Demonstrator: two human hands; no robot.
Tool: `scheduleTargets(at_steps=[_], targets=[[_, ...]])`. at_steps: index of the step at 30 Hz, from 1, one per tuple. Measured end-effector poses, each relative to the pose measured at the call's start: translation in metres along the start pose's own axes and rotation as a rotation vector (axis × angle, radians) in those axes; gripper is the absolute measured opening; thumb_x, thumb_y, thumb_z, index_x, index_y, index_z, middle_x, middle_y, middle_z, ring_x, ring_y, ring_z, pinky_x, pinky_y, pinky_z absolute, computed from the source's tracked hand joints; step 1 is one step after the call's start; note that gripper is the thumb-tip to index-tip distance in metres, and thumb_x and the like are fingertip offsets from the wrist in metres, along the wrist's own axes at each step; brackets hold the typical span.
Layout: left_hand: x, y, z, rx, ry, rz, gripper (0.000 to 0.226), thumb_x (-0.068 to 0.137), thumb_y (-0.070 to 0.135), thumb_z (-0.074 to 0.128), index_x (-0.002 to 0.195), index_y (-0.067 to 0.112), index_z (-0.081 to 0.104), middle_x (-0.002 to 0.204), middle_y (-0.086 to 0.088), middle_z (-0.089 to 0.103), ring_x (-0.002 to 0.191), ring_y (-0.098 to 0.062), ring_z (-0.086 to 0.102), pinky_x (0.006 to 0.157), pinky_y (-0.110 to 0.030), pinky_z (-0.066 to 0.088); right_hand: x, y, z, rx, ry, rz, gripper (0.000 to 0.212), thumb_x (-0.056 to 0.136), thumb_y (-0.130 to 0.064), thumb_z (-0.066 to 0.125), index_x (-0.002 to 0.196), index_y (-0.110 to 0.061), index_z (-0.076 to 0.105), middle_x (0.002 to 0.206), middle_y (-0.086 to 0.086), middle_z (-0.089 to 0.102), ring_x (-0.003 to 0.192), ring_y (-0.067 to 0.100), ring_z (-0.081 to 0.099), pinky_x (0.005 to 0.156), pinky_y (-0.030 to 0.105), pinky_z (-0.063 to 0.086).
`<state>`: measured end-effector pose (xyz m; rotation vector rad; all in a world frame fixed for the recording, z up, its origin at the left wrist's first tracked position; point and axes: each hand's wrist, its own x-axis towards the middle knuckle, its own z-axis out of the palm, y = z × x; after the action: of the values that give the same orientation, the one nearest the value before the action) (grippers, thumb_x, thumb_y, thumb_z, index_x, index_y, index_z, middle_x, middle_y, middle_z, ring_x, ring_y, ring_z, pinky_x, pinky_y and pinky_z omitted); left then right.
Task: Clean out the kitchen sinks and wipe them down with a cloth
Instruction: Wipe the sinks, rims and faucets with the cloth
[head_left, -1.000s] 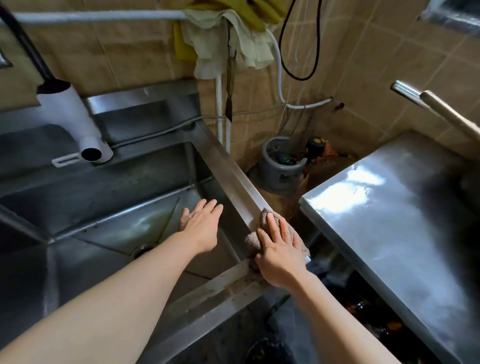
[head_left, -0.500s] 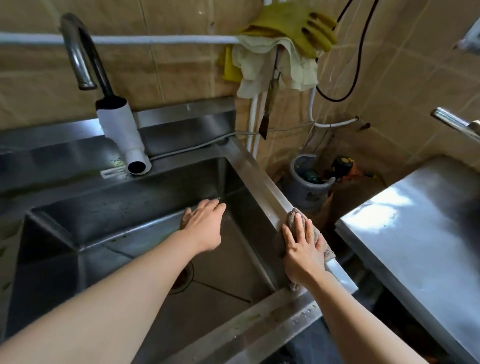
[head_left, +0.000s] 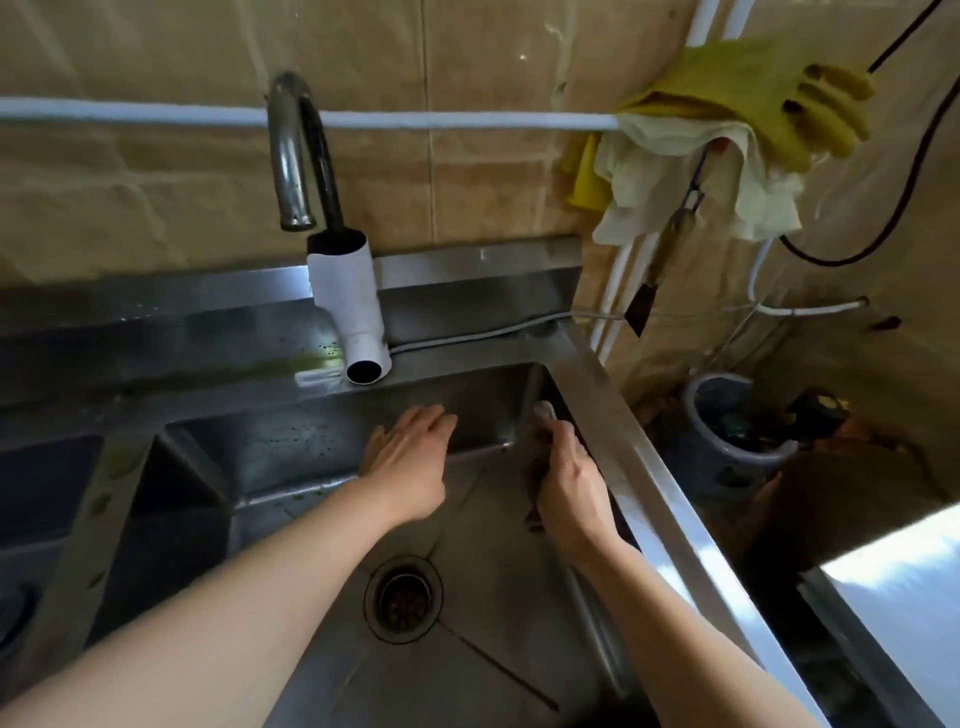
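Head view: left hand (head_left: 410, 462) flat, fingers straight, against the sink (head_left: 613, 415) back wall. Right hand (head_left: 569, 483) clamps the cloth (head_left: 543, 411) to the sink's right inner wall. Drain (head_left: 403, 598) below. Tiled wall (head_left: 156, 197) behind the sink.

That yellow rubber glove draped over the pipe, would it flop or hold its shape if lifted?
Probably floppy: the yellow glove sags over the white pipe with fingers drooping. Likely light, since it hangs there unclipped. It might slide off easily.
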<state>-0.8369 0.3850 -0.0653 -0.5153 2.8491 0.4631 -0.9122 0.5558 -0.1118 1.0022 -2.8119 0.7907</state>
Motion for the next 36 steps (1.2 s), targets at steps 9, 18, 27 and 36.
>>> scheduleTargets(at_steps=[9, 18, 27, 36], targets=[[0.031, -0.03, 0.0, -0.001, 0.11, -0.134, 0.082, 0.084, 0.005, 0.058, 0.151, 0.018, 0.013, 0.157, 0.002, 0.015, 0.143, -0.018, 0.017, 0.114, -0.036, 0.021, 0.122, -0.023, 0.038, 0.134, -0.057, -0.11, 0.036, 0.096, -0.011, 0.04, 0.132, -0.008, 0.044, 0.131, 0.015, 0.049, 0.109, 0.029, 0.055, 0.079, 0.026, 0.041], [0.051, -0.04, 0.008, 0.031, 0.061, -0.172, 0.08, 0.085, 0.008, 0.054, 0.151, 0.018, 0.009, 0.158, 0.003, 0.01, 0.143, -0.018, 0.015, 0.112, -0.036, 0.024, 0.175, -0.036, 0.102, -0.141, -0.403, -0.373, 0.061, 0.095, -0.015, 0.049, 0.15, -0.016, 0.023, 0.159, 0.004, 0.012, 0.147, 0.025, 0.005, 0.117, 0.036, 0.011], [0.058, -0.029, 0.011, 0.013, 0.021, -0.159, 0.08, 0.085, 0.005, 0.052, 0.152, 0.019, 0.009, 0.159, 0.004, 0.006, 0.144, -0.018, 0.012, 0.115, -0.04, 0.023, 0.178, 0.04, 0.065, -0.337, -0.344, -0.024, 0.056, 0.098, -0.021, 0.039, 0.151, -0.021, 0.02, 0.159, 0.005, 0.008, 0.146, 0.031, 0.004, 0.115, 0.044, 0.017], [0.042, -0.01, 0.012, 0.025, -0.017, -0.095, 0.076, 0.086, 0.007, 0.051, 0.151, 0.015, 0.013, 0.158, 0.002, 0.011, 0.144, -0.018, 0.013, 0.114, -0.043, 0.026, 0.138, 0.042, 0.016, -0.458, -0.474, 0.181, 0.065, 0.084, -0.015, 0.068, 0.141, -0.01, 0.039, 0.147, 0.011, 0.033, 0.135, 0.037, 0.033, 0.106, 0.049, 0.039]])
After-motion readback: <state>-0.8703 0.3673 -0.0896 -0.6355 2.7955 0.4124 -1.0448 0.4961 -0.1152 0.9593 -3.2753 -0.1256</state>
